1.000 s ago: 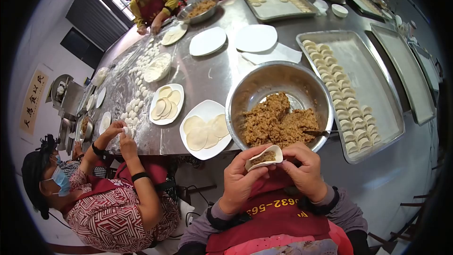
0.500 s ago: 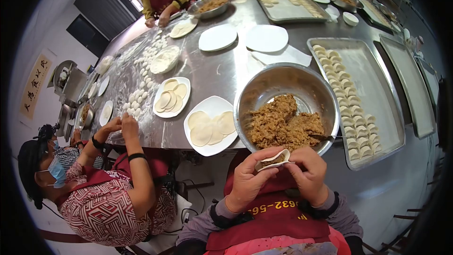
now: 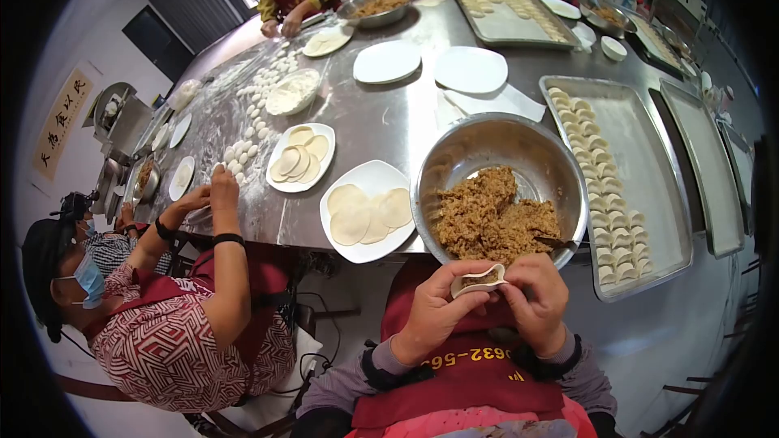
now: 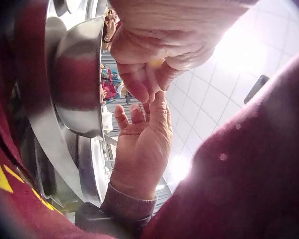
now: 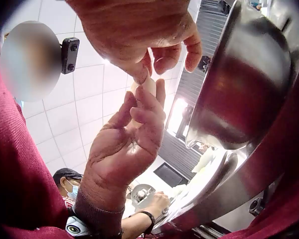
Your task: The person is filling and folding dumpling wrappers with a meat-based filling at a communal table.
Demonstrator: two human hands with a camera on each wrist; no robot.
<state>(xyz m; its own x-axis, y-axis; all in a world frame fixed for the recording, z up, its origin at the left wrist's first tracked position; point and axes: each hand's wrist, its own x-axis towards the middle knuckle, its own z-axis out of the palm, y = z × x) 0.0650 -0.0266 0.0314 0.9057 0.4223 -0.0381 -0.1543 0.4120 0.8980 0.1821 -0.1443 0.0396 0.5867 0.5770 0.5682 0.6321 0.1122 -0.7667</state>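
Here the left hand (image 3: 428,314) and right hand (image 3: 539,302) pinch opposite ends of the filled wrapper (image 3: 477,287), just on the near side of the steel bowl (image 3: 503,146). Its dough looks light, soft and easily torn, best taken by the rim. Flat wrappers (image 3: 350,223) lie left of the bowl.

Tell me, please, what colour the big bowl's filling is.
The filling is brown, shown best in the head view.

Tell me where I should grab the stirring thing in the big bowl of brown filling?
I'd pinch the utensil by its outer end, coming from the right: that end pokes over the bowl, while the other sits in the filling.
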